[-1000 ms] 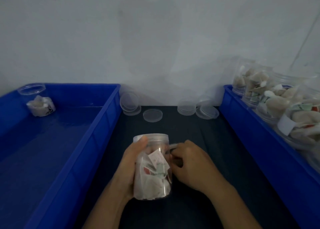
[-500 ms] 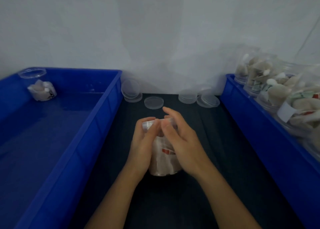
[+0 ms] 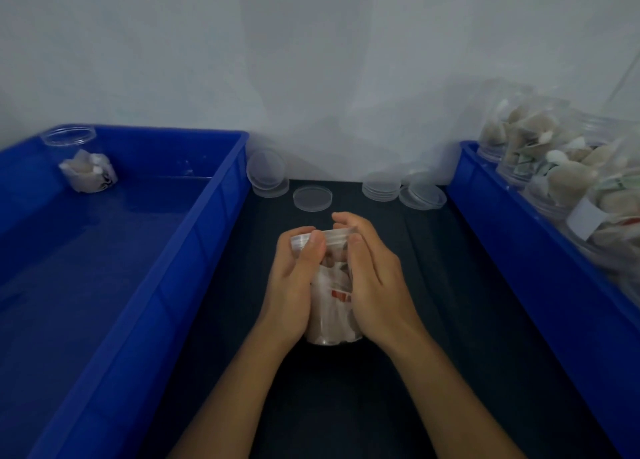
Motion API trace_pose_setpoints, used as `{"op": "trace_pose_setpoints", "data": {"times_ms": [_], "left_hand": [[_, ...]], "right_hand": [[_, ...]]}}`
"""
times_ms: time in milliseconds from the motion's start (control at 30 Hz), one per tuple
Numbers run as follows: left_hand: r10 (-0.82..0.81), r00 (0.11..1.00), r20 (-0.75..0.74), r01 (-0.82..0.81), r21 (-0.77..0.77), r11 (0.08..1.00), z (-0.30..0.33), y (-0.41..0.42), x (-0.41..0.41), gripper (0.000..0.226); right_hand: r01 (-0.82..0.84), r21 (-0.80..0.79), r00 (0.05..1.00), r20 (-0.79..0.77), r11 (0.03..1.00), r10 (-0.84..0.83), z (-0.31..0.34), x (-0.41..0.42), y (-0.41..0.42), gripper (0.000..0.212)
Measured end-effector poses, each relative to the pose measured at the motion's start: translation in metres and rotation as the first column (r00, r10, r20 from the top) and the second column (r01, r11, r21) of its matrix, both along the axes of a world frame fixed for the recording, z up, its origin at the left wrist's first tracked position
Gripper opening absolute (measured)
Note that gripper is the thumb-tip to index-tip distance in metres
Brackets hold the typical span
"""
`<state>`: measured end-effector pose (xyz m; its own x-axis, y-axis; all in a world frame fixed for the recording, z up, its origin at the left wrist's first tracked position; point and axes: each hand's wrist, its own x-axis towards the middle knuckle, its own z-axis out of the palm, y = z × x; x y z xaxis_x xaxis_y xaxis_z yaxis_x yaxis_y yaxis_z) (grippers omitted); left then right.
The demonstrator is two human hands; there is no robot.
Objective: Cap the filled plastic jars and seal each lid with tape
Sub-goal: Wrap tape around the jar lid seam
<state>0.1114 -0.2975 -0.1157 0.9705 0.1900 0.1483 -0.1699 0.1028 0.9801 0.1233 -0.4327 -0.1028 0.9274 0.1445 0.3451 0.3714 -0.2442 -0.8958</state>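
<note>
I had the filled jar (image 3: 334, 295) standing on the dark mat (image 3: 450, 320) between the two blue bins, both hands wrapped around it. My left hand (image 3: 294, 285) gripped the side, thumb pressed against the lid (image 3: 323, 238) rim; my right hand (image 3: 375, 278) curled over the other side, fingers reaching across the top. I judged the lid was on and the seal around its edge was the job in hand, though no tape was plain to see. Doing it well meant keeping the jar steady and pressing evenly round the rim. Spare lids (image 3: 312, 198) lay near the wall
</note>
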Motion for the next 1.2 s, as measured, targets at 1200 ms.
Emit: {"op": "trace_pose_setpoints", "data": {"times_ms": [1200], "left_hand": [[-0.046,0.999,0.027,0.046,-0.013,0.999,-0.0001,0.0027,-0.0022,0.072]], "right_hand": [[0.038,0.066,0.997,0.066,0.997,-0.043,-0.0035,-0.0031,0.0009,0.045]]}}
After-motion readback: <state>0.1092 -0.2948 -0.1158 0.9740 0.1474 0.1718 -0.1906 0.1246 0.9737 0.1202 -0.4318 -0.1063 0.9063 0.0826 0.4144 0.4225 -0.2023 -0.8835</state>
